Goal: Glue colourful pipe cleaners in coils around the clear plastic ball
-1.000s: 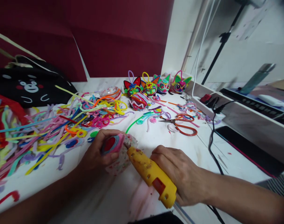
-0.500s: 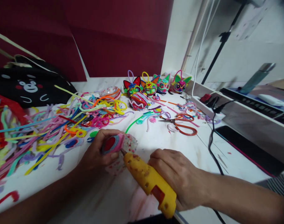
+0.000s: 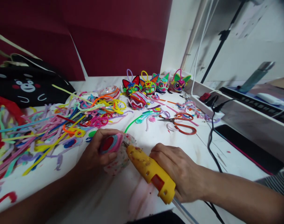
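Observation:
My left hand point(image 3: 101, 152) is closed round a clear rounded plastic piece point(image 3: 123, 155) speckled with red, which has a pink, blue-grey and red oval patch point(image 3: 110, 143) on its side. In my right hand point(image 3: 172, 168) is a yellow hot glue gun point(image 3: 151, 171), stained with brown marks, a clear glue stick point(image 3: 182, 211) coming out of its back end. The gun's metal nozzle points at the edge of the patch, very close to it; whether they touch I cannot tell. My right fingers wrap the handle, which is mostly hidden.
Loose pipe cleaners point(image 3: 46, 133) cover the left side. Orange-handled scissors point(image 3: 181, 123) lie ahead, with several colourful eared ornaments point(image 3: 179, 84) behind. A phone point(image 3: 249, 149), black cords point(image 3: 210, 146) and a power strip point(image 3: 204, 107) are on the right. A black bag point(image 3: 30, 84) stands back left.
The glue gun's nozzle has drawn back slightly to the right from the patch's edge. The left hand and its piece have tilted a little; the view has shifted slightly.

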The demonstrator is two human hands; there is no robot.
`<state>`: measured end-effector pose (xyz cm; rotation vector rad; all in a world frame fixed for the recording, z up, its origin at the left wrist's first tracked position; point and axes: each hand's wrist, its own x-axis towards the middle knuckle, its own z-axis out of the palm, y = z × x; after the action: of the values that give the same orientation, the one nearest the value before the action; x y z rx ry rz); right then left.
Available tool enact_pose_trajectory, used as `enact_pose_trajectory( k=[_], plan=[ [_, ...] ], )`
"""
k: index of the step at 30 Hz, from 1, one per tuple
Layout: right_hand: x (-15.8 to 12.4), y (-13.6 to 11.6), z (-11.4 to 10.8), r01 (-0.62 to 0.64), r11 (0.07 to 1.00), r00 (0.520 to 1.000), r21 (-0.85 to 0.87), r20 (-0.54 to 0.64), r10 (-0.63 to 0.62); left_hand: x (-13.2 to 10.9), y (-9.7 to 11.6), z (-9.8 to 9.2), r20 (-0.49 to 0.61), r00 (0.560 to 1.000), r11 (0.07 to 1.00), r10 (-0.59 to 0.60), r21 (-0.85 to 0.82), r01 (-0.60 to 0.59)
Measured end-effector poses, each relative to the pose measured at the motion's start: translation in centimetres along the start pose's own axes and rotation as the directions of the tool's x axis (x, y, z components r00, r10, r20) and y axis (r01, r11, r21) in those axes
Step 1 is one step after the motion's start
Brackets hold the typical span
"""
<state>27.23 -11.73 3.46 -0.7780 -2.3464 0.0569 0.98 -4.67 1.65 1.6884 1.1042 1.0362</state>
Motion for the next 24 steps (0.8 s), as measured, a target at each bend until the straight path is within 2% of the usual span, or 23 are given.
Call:
enact_pose_trajectory(
  k=[7,11,16,24],
  plan=[
    [0.1,-0.1,0.0,0.038,0.999,0.999,-0.031,-0.015,-0.038,0.1,0.0,0.0,-0.017,1.0,1.0,0.006,0.008,-0.006],
    [0.0,0.0,0.2,0.015,1.0,0.999,-0.022,-0.029,-0.015,0.3,-0.3,-0.4,0.025,1.0,0.999,-0.008,0.036,0.007],
    [0.0,0.1,0.3,-0.038,0.999,0.999,-0.025,-0.033,0.037,0.3,-0.3,-0.4,0.006,1.0,0.999,0.022,0.033,-0.022],
    [0.0,-0.1,0.3,0.023,1.0,1.0,-0.021,-0.013,-0.023,0.4,-1.0,-0.8,0.062,0.997,0.997,0.053,0.052,-0.056]
  ],
)
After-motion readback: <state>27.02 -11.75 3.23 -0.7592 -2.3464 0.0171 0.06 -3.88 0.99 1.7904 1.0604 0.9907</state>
